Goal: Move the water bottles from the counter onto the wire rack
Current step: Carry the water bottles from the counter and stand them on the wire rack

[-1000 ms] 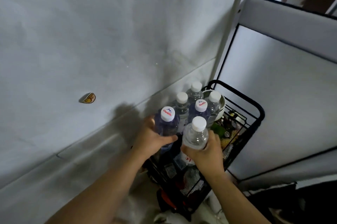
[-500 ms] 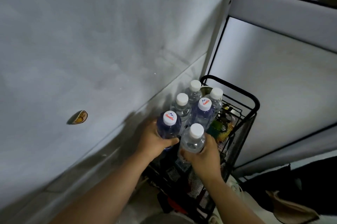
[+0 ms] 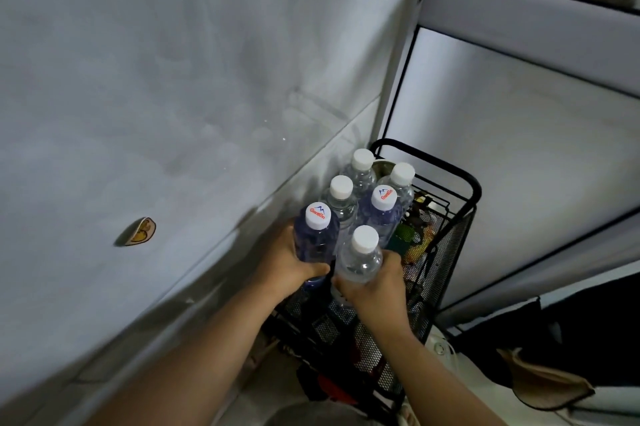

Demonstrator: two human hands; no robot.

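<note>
A black wire rack point(image 3: 460, 217) stands in the corner against the grey wall. Several clear water bottles with white caps stand upright in its top tier. My left hand point(image 3: 287, 263) grips a blue-tinted bottle point(image 3: 317, 235) with a logo on its cap, at the near left of the group. My right hand point(image 3: 374, 290) grips a clear bottle point(image 3: 360, 259) at the near right. Behind them stand another logo-capped bottle point(image 3: 382, 209) and three plain-capped ones point(image 3: 341, 195). The bottles' bases are hidden.
The grey wall point(image 3: 173, 79) runs along the left, with a small curled sticker point(image 3: 140, 232) on it. A white panel with black frame point(image 3: 519, 166) closes the right side. Colourful small items point(image 3: 415, 238) fill the rack's right half. Dark bags point(image 3: 540, 356) lie on the floor at lower right.
Both hands have lowered the two gripped bottles a little into the rack beside the others. The camera has tilted slightly.
</note>
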